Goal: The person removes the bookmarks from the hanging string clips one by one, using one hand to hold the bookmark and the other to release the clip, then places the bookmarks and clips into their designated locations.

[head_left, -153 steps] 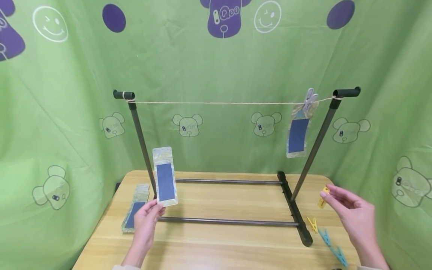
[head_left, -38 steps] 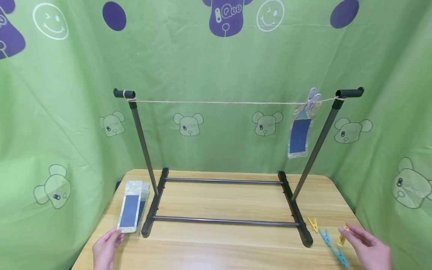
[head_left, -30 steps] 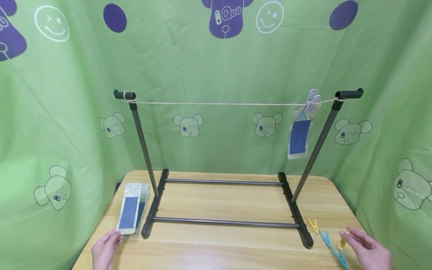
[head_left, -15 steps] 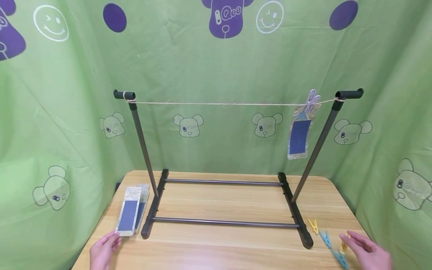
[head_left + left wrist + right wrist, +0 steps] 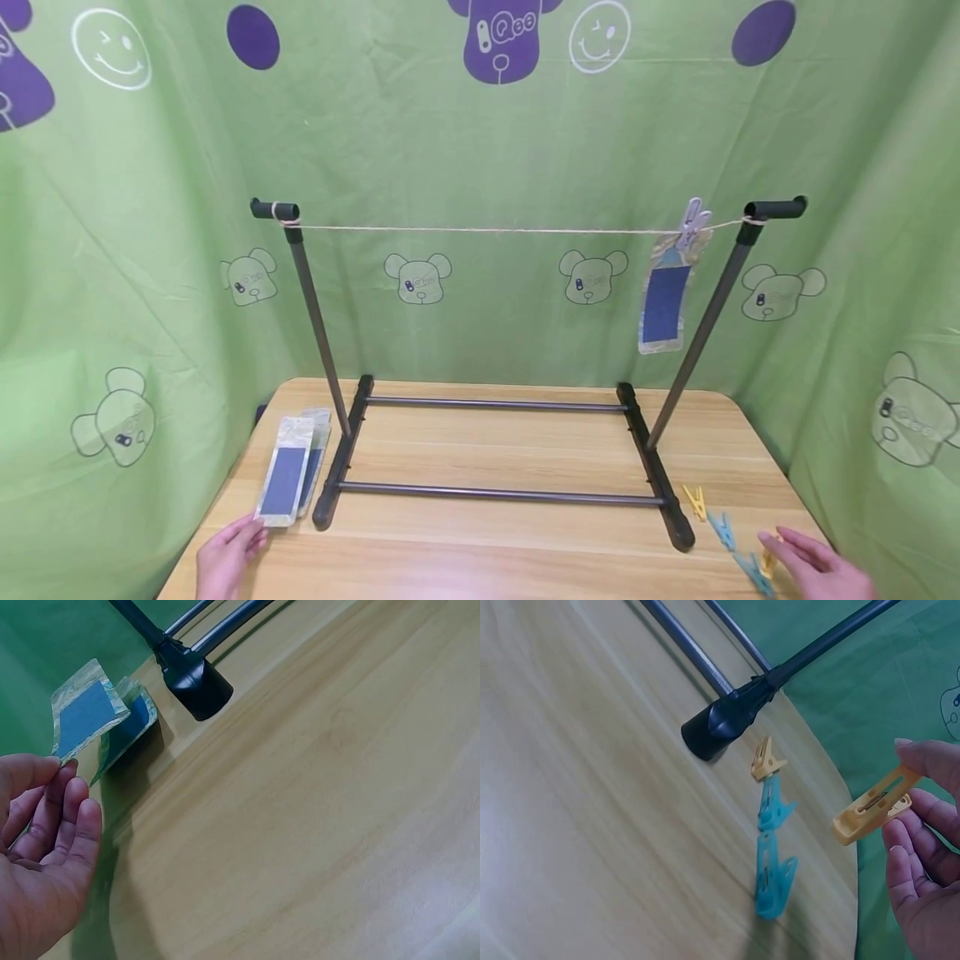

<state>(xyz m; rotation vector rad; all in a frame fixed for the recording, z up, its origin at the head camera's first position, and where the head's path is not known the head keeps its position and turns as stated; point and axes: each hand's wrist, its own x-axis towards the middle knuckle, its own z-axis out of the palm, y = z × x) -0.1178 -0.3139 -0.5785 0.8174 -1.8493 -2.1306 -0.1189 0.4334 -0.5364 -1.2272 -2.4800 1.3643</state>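
Observation:
My left hand (image 5: pixel 223 560) pinches the near edge of a flat, pale marbled packet (image 5: pixel 283 479) with a dark blue panel, between thumb and fingertips. In the left wrist view that packet (image 5: pixel 86 712) overlaps more of the same packets (image 5: pixel 131 729) behind it. At the lower right, my right hand (image 5: pixel 821 567) holds a yellow clothespin (image 5: pixel 874 806) between thumb and fingers. On the table beside it lie a second yellow clothespin (image 5: pixel 765 759) and two blue clothespins (image 5: pixel 772 804), in a row.
A dark stand (image 5: pixel 498 493) sits on the wooden table (image 5: pixel 495 533), its two posts joined by a thin string (image 5: pixel 480 229). Near the right post, a white clothespin (image 5: pixel 692 225) clips another packet (image 5: pixel 663 304) to the string. Green curtains (image 5: pixel 480 150) surround the table.
Since the oldest frame, my left hand has brought its packet down and left, over the other packets. My right hand has carried the yellow clothespin down and right, close to the lower blue clothespin.

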